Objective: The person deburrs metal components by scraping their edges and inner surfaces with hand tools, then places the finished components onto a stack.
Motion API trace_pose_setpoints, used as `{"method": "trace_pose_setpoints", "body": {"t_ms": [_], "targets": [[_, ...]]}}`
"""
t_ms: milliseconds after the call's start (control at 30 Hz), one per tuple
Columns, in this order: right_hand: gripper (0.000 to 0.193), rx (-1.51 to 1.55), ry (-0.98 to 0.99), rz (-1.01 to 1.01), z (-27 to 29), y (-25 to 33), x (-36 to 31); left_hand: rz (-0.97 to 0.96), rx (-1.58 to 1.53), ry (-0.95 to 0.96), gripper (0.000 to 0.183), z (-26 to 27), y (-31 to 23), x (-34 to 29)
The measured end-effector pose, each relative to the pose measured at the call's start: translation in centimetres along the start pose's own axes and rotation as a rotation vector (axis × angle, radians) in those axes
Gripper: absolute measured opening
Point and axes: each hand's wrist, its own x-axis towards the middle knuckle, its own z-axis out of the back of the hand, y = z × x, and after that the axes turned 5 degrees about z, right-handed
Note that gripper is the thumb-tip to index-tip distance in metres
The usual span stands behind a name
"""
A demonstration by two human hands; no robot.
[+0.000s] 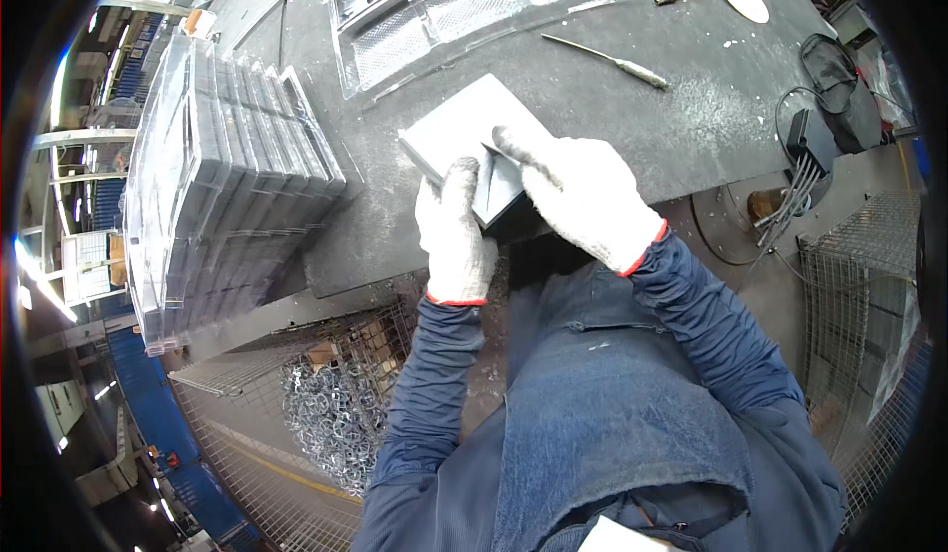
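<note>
Speckled grey bench [691, 122] beside wire baskets [834, 305], hands [591, 192] snug around a pale boxy part [449, 129]

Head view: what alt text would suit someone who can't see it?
A gloved left hand and right hand hold a pale box-shaped piece near the edge of a dark worktable. A clear plastic tray and a thin handled tool lie farther back, with a stack of clear trays at left.

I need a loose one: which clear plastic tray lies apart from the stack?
The clear tray lying flat on the table, beyond the held white piece; the others form the stack on the left.
</note>
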Motion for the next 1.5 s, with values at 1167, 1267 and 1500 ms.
{"method": "trace_pose_setpoints", "body": {"t_ms": [1167, 1267, 1500], "targets": [[0.033, -0.156, 0.045, 0.044, 1.1, 0.2, -2.5, 0.456, -0.740, -0.126, 0.056, -2.4, 1.5, -1.6], [0.041, -0.081, -0.070, 0.092, -0.5, -1.2, -3.2, -0.060, -0.165, -0.115, 0.056, -2.3, 2.6, -1.5], [0.042, -0.031, -0.062, 0.138, 1.4, -1.5, -1.7, 0.227, -0.530, -0.101, 0.048, -1.9, 1.6, -1.3]]}}
